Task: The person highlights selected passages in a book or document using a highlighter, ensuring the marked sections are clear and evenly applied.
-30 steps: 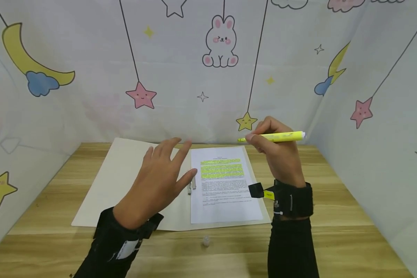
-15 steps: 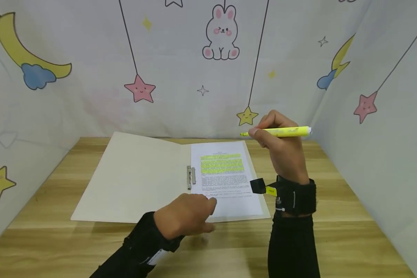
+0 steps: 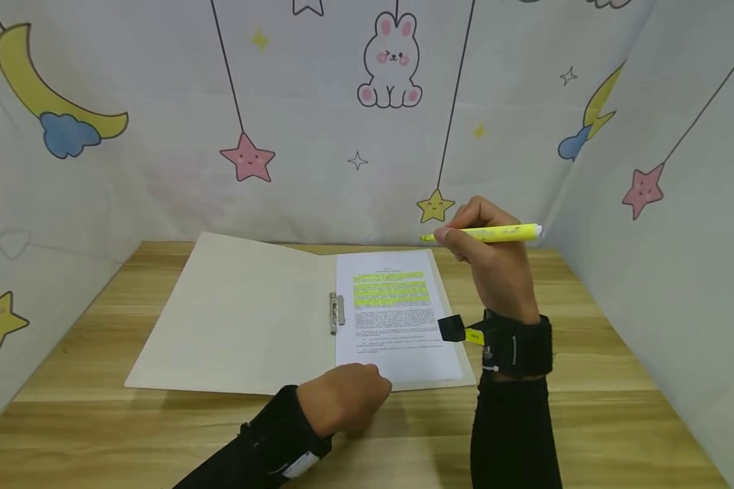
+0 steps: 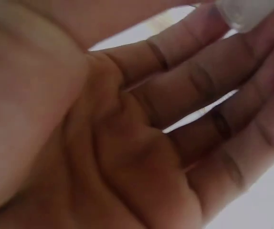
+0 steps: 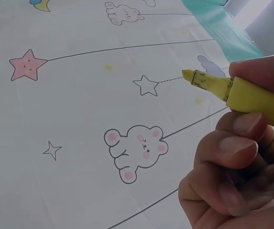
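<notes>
My right hand (image 3: 500,268) holds a yellow highlighter (image 3: 504,233) in the air to the right of the paper, gripped between thumb and fingers. Its bare chisel tip (image 5: 188,75) shows in the right wrist view, pointing away from the hand. My left hand (image 3: 345,396) is at the lower edge of the open folder (image 3: 238,312), back of the hand up. In the left wrist view its fingertips and thumb pinch a small translucent cap (image 4: 247,13); the head view hides this cap. A printed sheet (image 3: 397,363) lies on the folder's right side, its upper paragraphs marked yellow.
A metal clip (image 3: 336,312) sits at the folder's spine. The folder lies on a wood-grain table (image 3: 593,421). A white curtain (image 3: 318,197) with cartoon prints closes off the back and sides.
My left hand has moved from above the folder down and right to its front edge, where the cap lay, and now pinches the cap. My right hand has stayed nearly still with the highlighter.
</notes>
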`<state>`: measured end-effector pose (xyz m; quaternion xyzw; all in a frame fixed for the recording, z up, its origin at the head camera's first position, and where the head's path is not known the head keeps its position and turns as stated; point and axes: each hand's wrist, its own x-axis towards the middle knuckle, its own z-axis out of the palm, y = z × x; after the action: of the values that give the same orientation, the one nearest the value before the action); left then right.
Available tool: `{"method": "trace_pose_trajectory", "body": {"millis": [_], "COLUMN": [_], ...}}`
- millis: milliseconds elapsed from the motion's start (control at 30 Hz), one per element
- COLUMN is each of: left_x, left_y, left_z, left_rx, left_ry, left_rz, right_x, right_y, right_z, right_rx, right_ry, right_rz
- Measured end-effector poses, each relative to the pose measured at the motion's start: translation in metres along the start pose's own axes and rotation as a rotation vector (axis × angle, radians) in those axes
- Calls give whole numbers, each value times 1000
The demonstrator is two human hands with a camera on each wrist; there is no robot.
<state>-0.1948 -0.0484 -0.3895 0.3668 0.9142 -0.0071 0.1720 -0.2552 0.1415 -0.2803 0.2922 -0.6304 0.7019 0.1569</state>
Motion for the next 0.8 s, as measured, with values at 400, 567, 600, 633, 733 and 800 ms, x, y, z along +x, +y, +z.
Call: {"method": "trace_pose_trajectory", "body": {"millis": [400,567,600,633,733,800], "left_x": [-33,-47,-49,-50,-52,-53], "left_y": [-58,-73,-74,-74,-72,-71], "left_z": [-48,-62,-63,-64,-65,-65], "left_rx": [-375,-498,-524,-548,-616,-654], "left_ry": [575,961,1010,1047,1105,1124], "left_rz": [165,175,186,197,231,253], "right_x": [0,1,1,1,1,1], "right_y": [0,-1,-1,0,1,3], "right_z": [8,15,17,19,25,29], "right_rx": [108,264,298,324,366,374], "right_ry": [-40,-109,-133,-158,-225,-250], "right_rz": [1,-15,-15,-14,-4,3]}}
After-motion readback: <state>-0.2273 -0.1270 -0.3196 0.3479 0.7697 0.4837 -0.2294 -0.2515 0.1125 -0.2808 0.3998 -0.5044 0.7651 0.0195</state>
